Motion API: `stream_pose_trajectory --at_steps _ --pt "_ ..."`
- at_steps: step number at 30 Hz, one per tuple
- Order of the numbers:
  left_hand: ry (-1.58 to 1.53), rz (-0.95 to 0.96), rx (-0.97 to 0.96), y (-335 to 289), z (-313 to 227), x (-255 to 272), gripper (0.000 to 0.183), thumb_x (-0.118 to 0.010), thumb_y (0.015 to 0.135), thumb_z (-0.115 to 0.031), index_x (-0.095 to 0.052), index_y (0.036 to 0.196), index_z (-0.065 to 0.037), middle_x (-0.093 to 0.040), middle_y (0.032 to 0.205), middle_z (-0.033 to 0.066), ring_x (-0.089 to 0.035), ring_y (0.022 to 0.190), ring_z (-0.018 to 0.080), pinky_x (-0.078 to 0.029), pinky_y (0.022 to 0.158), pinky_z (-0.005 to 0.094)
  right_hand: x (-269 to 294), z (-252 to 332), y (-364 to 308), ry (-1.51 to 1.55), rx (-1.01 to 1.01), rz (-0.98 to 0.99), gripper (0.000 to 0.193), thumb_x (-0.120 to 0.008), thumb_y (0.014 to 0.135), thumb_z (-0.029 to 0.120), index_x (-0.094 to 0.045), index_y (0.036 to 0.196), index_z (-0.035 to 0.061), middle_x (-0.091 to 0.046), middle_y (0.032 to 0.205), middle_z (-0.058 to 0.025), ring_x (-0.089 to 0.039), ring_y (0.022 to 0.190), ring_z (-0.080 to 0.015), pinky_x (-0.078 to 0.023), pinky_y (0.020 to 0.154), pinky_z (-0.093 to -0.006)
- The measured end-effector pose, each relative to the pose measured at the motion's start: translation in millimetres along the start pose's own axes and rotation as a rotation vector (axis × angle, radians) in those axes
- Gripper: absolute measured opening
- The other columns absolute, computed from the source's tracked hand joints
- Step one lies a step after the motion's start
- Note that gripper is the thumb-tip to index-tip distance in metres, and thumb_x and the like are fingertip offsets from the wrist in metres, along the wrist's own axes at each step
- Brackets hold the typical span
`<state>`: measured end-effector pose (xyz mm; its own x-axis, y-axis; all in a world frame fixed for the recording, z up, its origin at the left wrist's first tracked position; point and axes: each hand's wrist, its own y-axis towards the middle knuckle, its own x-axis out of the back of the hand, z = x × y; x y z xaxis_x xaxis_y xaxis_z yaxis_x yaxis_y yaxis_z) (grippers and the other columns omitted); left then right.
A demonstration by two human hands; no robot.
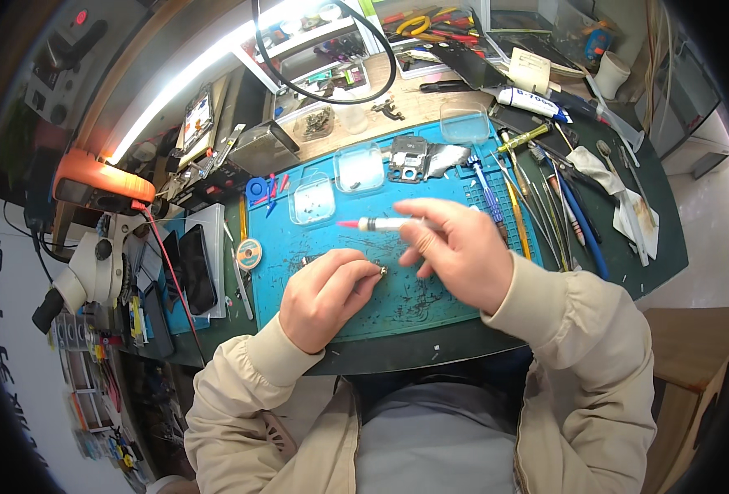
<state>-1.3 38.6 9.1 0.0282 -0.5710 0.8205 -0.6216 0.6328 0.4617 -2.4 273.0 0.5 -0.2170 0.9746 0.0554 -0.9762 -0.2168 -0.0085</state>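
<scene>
Place: electronics repair workshop, pretty clearly
Worktop [397,356]: scuffed blue mat [422,303] mid-frame
Left of frame: orange meter [93,177], dark phone [197,269]
Right of frame: blue screwdriver [489,199], loads of slim tools
Top: pliers [422,30] bunched together

The person wears a loose beige jacket [586,362] with wrinkled long sleeves [232,412] and smooth, snug cuffs [522,290], hanging open over a plain grey top [438,440] and dark trousers [504,372].

Left hand [321,301]: pinches small metal part [383,270]
Right hand [461,253]: holds syringe [387,224], pink tip toward nine o'clock
Clear tray [305,212]: twelve o'clock from left hand
</scene>
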Motion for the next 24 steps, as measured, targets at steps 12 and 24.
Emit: stream_pose_trajectory --at_steps 12,24 --pt "0.048 -0.059 -0.046 -5.1 2.9 -6.7 0.028 -0.084 0.078 0.004 -0.071 0.103 -0.002 -0.072 0.1 0.0115 -0.073 0.083 0.0289 -0.06 0.07 0.0371 -18.5 -18.4 -0.8 -0.145 0.094 -0.003 0.032 -0.077 0.096 0.005 -0.071 0.126 -0.0032 -0.076 0.11 -0.0124 -0.078 0.095 -0.0179 -0.065 0.083 -0.0304" --pt "0.134 -0.092 -0.169 -1.8 3.3 -6.6 0.029 -0.085 0.077 0.003 -0.072 0.102 -0.003 -0.073 0.099 0.0101 -0.073 0.084 0.027 -0.06 0.069 0.0366 -16.5 -16.1 -1.2 -0.205 0.06 0.0 0.032 -0.077 0.095 0.006 -0.072 0.125 -0.0022 -0.077 0.108 -0.0133 -0.078 0.096 -0.0187 -0.064 0.085 -0.0313"
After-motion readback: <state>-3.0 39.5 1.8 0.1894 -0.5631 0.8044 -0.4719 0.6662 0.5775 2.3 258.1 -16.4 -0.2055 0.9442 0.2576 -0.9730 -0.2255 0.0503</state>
